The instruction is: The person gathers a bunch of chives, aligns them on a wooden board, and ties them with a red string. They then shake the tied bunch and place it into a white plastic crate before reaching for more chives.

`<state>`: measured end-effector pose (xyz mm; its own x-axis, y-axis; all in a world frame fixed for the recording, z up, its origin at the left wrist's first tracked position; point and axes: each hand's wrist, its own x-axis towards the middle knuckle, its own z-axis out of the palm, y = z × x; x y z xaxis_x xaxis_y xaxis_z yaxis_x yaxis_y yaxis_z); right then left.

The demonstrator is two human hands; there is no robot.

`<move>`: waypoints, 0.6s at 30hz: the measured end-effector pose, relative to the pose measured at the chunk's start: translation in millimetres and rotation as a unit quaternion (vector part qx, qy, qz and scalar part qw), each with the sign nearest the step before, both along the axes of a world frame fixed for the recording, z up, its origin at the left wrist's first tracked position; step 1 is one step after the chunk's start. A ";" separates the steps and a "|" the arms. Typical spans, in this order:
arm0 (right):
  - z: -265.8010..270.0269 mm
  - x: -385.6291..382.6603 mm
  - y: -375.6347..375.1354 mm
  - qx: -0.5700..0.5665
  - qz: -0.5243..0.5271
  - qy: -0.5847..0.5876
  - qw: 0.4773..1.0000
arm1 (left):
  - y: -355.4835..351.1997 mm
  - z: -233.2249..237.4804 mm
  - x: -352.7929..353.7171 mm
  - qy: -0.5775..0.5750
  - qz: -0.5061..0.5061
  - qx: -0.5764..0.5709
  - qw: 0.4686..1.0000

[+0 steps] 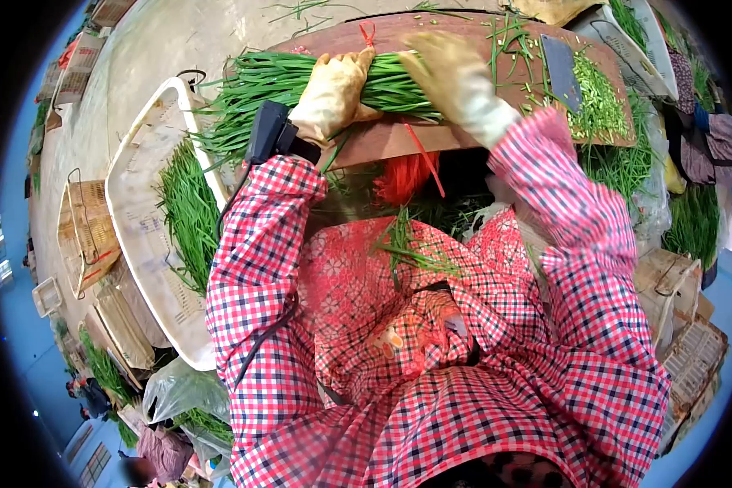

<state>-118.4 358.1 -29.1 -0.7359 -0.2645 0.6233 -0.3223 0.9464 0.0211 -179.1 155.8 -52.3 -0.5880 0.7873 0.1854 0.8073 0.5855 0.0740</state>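
Head camera looks down over red-checked sleeves onto a crowded sorting spot. Farthest left stands one woven wicker basket point(89, 232). Next to it is one long white plastic tray point(138, 244) with one loose heap of green stalks point(189, 213) lying in it. One black strapped device point(270, 134) sits on the left wrist.

The left hand point(333, 93), in a yellowish work glove, is curled tight around the one thick bundle of long green chive-like stalks point(252, 85). The bundle lies crosswise on the one brown wooden chopping board point(382, 140), its leafy ends reaching past the board's left edge towards the tray. One tuft of red string point(405, 177) hangs just under the board's near edge.

The right hand point(451, 69), gloved the same, lies on top of the bundle near the left. It is blurred, so I cannot tell whether it grips or only presses. Further right on the board lies one flat steel cleaver point(561, 71), with one pile of chopped green bits point(602, 102) just beside it.

To my eye the bundle needs holding evenly. The left hand should grip firmly near the middle while the right evens the stalks, so none slide loose. Both hands should keep well apart from the cleaver.
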 end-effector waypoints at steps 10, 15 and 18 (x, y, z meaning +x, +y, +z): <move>-62.3 133.9 -25.7 0.000 -0.110 -0.389 0.915 | 0.3 3.9 -4.4 -0.053 0.008 0.026 0.998; -58.6 147.6 -63.2 0.035 -0.040 -0.449 0.892 | 5.6 3.0 -4.7 -0.071 0.036 0.035 0.996; -53.0 152.8 -67.7 0.077 -0.092 -0.518 0.847 | 9.9 6.4 -2.9 -0.065 0.052 0.025 0.996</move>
<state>34.3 290.4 -82.2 -0.9045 -0.1057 -0.4131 -0.0913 0.9943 -0.0546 -182.0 165.7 -45.9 -0.6870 0.7131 0.1398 0.7247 0.6581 0.2042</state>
